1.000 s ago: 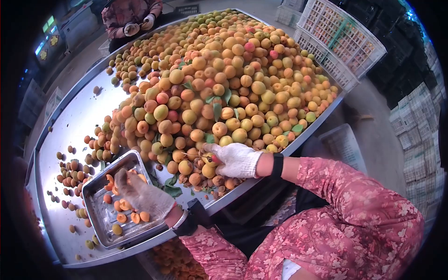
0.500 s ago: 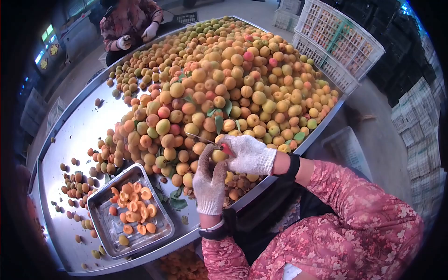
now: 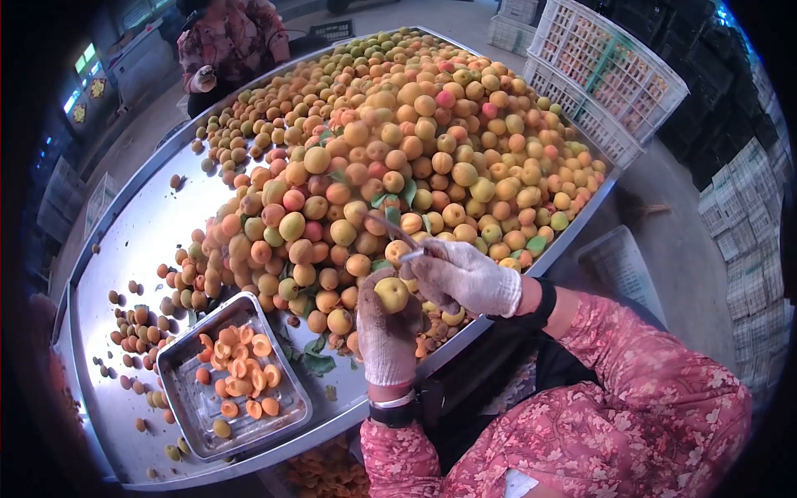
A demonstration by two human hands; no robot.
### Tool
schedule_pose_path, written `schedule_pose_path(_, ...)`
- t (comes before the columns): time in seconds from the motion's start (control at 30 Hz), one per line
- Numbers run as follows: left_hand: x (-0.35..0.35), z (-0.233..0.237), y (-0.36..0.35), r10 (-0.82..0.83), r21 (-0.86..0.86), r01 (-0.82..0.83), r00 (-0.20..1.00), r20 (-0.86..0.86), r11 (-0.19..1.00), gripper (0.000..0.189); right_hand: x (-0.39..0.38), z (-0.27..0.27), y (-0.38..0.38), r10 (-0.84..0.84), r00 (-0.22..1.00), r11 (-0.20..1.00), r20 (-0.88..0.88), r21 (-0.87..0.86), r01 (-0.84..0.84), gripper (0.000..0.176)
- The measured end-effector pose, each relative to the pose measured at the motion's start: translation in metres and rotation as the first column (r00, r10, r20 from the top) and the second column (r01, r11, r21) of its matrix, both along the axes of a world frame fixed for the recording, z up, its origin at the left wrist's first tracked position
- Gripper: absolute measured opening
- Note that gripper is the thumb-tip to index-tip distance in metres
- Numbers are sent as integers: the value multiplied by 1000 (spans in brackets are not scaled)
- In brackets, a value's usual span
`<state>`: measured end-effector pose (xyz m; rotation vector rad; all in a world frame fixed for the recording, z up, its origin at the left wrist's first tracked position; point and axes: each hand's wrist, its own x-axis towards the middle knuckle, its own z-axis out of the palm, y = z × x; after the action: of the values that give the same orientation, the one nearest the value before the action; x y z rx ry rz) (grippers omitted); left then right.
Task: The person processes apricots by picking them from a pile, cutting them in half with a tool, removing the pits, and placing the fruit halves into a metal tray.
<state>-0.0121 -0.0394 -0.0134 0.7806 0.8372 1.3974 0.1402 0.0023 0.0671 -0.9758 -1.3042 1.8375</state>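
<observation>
One apricot (image 3: 391, 295) in left grip (image 3: 385, 328)

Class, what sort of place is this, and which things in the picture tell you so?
Probably a fruit-processing workshop: a large metal table bears a heap of apricot-like fruit, a tray on it holds cut halves, and white plastic crates stand stacked beside it.

Blurred knife blade (image 3: 391, 229), co-worker (image 3: 228, 40) cut off (top edge), fruit (image 3: 328, 471) below table (image 3: 137, 228) partly hidden
</observation>
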Motion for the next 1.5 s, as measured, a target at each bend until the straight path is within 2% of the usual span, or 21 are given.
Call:
schedule_pose_path(0.03, -1, 0, 0, 1, -2, -1, 1000, 0, 1000, 41, 1, -3, -2, 16, 990, 981, 142, 188, -42, 25)
schedule_pose_path(0.1, -1, 1, -1, -13, -114, 53, 947, 322, 992, 40, 1, -3, -7, -103, 918, 818, 382, 558, -141, 30)
schedule_pose_path(0.2, 8, 16, -3, 101, -149, -59, 950, 296, 987, 42, -2, -2, -12, -185, 847, 770, 499, 609, -190, 31)
schedule_pose_path(0.33, 12, 13, -4, 171, -177, -120, 936, 308, 977, 43, -4, -4, -17, -149, 843, 788, 517, 577, -215, 34)
schedule_pose_path(0.6, 9, 10, -11, 257, 37, -255, 943, -210, 966, 40, -8, -9, -22, -112, 841, 789, 529, 562, -249, 34)
schedule_pose_path(0.83, 15, 6, -12, 304, 2, -310, 929, -211, 951, 39, -8, -26, -19, -148, 779, 786, 609, 550, -281, 25)
schedule_pose_path(0.87, 16, 7, -10, 328, 54, -328, 894, -306, 943, 38, -9, -27, -18, -175, 735, 760, 655, 565, -322, 25)
schedule_pose_path(0.9, 16, 8, -10, 352, 107, -338, 848, -397, 935, 37, -9, -28, -18, -178, 736, 761, 653, 565, -317, 25)
schedule_pose_path(1.03, 15, 2, -9, 338, 58, -339, 880, -335, 939, 37, -7, -41, -14, -152, 836, 769, 528, 594, -235, 27)
schedule_pose_path(1.1, 15, 2, -8, 339, 172, -293, 830, -444, 941, 38, -7, -35, -15, -135, 883, 775, 450, 603, -188, 30)
schedule_pose_path(1.13, 16, 1, -8, 341, 170, -296, 829, -444, 940, 38, -8, -15, -17, 5, 911, 943, 413, 301, -142, 33)
schedule_pose_path(1.17, 17, -2, -8, 368, 217, -301, 823, -433, 929, 40, -8, -4, -18, 122, 937, 993, 329, -43, -114, 38)
schedule_pose_path(1.2, 19, -3, -7, 392, 264, -303, 817, -422, 916, 41, -6, -3, -18, 121, 937, 993, 328, -44, -113, 38)
schedule_pose_path(1.23, 20, -3, -8, 389, 264, -300, 817, -425, 917, 41, -3, -3, -19, 142, 978, 956, 153, -278, -95, 41)
schedule_pose_path(1.27, 20, -3, -8, 336, 227, -275, 892, -303, 934, 42, 0, -3, -20, 117, 993, 862, -26, -494, -115, 43)
schedule_pose_path(1.3, 21, -2, -8, 281, 194, -247, 944, -171, 949, 43, 1, 3, -22, 90, 987, 818, -132, -556, -149, 43)
schedule_pose_path(1.33, 21, -1, -6, 284, 197, -250, 943, -171, 948, 43, 2, 2, -24, 93, 987, 819, -133, -554, -151, 43)
schedule_pose_path(1.4, 21, 1, -5, 196, 30, -211, 945, 263, 977, 44, 0, -2, -30, 72, 977, 904, -200, -401, -148, 45)
schedule_pose_path(1.43, 15, 1, -5, 129, 66, -159, 933, 337, 985, 44, 3, 1, -27, 116, 986, 953, -117, -268, -144, 41)
schedule_pose_path(1.47, 14, 5, -5, 129, 66, -159, 935, 331, 985, 44, 1, 1, -28, 116, 986, 953, -123, -268, -145, 41)
schedule_pose_path(1.5, 15, 13, -5, 156, 68, -190, 926, 343, 979, 46, -3, 0, -29, 76, 993, 993, 85, -94, -68, 40)
